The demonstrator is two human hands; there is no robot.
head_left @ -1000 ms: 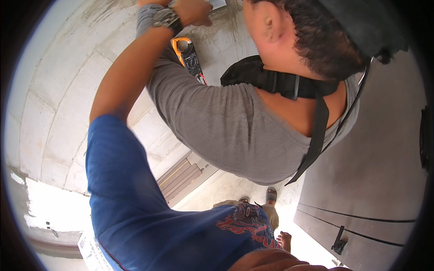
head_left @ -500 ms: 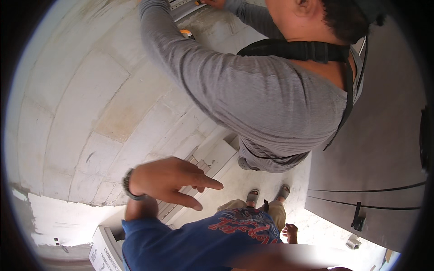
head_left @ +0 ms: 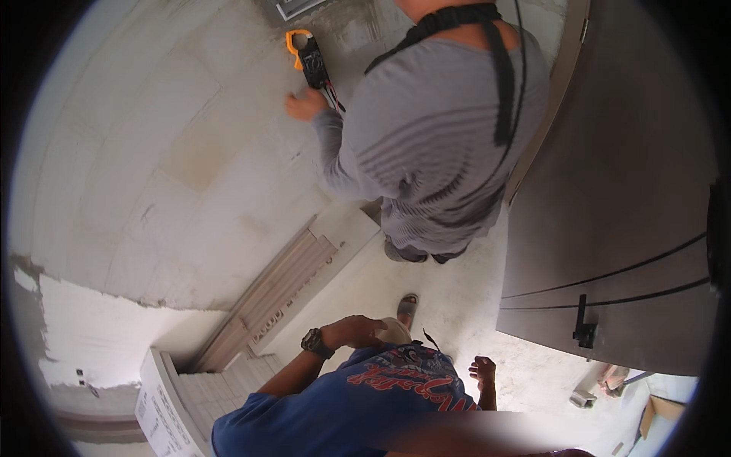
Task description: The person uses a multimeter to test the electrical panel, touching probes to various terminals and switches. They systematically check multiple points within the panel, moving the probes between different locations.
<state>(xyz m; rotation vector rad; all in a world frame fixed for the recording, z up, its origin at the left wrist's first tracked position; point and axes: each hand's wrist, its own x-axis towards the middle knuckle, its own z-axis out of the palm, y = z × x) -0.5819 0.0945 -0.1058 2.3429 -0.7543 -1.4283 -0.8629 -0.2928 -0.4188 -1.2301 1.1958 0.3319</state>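
Observation:
My left hand [head_left: 355, 333], with a dark watch on its wrist, is lowered in front of my body beside the light cloth of my legwear. Its fingers point away and are mostly hidden, so what they do does not show. Low at my right side hangs my right hand [head_left: 482, 370], fingers loosely bent and apart, holding nothing visible. Ahead, a co-worker in a grey top [head_left: 449, 129] faces the wall. The co-worker's left hand [head_left: 306, 104] is just below a black clamp meter [head_left: 312, 61] with an orange jaw, against the wall; whether they touch is unclear.
A metal-framed wall box [head_left: 295, 7] is at the top. Long grey-brown strips [head_left: 278, 293] lie along the wall's foot, near a white carton [head_left: 161, 404]. On the right stands a dark door [head_left: 609, 183] with a black handle [head_left: 584, 333]. A small metal piece [head_left: 583, 398] lies on the floor.
My left hand has dropped from a raised pointing pose to my body. The co-worker has shifted away and lowered the left arm from the wall box, and the whole clamp meter now shows.

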